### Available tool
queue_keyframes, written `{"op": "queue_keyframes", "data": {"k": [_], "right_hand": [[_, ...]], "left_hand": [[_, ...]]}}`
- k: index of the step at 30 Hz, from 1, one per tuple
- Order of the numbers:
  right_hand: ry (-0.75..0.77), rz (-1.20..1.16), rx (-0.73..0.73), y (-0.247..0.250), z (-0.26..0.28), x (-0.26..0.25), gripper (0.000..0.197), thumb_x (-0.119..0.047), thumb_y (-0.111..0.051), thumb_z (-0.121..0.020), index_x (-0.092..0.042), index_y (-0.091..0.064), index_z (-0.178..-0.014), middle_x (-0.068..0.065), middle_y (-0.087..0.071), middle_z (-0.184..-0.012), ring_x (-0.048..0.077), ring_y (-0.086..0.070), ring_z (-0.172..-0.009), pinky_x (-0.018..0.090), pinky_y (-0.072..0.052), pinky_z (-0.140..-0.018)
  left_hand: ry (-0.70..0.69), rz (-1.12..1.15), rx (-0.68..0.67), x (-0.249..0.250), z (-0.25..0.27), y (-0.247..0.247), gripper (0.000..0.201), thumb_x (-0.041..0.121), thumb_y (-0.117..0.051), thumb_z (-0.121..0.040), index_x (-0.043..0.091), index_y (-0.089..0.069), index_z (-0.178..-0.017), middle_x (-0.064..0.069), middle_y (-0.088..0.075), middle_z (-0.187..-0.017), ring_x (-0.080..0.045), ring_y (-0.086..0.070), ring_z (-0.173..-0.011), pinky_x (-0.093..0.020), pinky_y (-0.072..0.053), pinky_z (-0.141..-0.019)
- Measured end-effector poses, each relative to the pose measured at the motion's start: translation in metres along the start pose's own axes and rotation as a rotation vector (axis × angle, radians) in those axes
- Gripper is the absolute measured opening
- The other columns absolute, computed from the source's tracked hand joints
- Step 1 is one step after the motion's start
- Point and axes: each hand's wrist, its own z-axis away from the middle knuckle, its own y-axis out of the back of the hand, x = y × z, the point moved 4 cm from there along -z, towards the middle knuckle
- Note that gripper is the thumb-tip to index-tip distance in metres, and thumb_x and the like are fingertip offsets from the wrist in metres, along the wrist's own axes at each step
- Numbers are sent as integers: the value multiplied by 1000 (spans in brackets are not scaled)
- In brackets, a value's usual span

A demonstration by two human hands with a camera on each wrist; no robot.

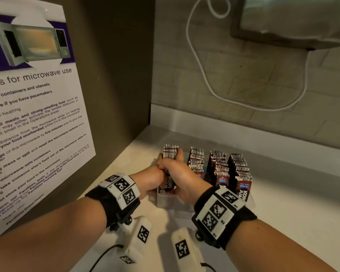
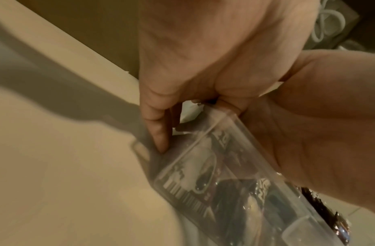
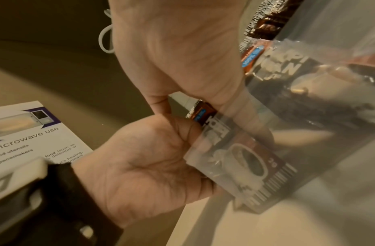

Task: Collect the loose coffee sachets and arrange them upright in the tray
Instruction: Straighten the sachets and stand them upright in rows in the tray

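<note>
Both hands pinch one bundle of sachets [image 1: 170,154] at the left end of the clear tray [image 1: 166,201]: left hand [image 1: 155,178] and right hand [image 1: 182,174] curled round it. Bundle stands upright, long axis vertical, crimped tops up. Tray sits on tabletop [image 1: 283,203].

The head camera is looking forward and down from above both forearms, taking in the white counter [image 1: 283,203], a microwave notice [image 1: 33,118] on the wall at left, and rows of sachets [image 1: 218,167] standing in the clear tray [image 1: 166,202]. The left wrist camera is sitting very close under the left hand [image 2: 203,58], facing along the palm toward the tray wall. The right wrist camera is equally close beneath the right hand [image 3: 178,50], pointing leftward across the tray toward the notice. All three views are sharing the two hands meeting at the tray's left end.
</note>
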Motion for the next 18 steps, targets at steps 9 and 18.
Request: {"op": "queue_keyframes", "data": {"k": [9,18], "right_hand": [[-18,-41,-64,0,6,-3,63,-14,-54,-87,-35,-28,-139,16,-56,-104,26,-59,-75,39,-50,-70],[37,-18,-8,2,15,-14,88,-23,-60,-84,-35,-6,-151,15,-50,-125,24,-62,-79,40,-57,-72]], "left_hand": [[98,-72,58,-9,-10,0,35,0,-34,-94,12,-58,-117,-4,-59,-71,-15,-55,-66,-24,-44,-53],[66,-101,-13,-1,3,3,49,-12,-41,-86,15,-47,-127,-14,-64,-107,-25,-62,-97,-36,-55,-75]]}}
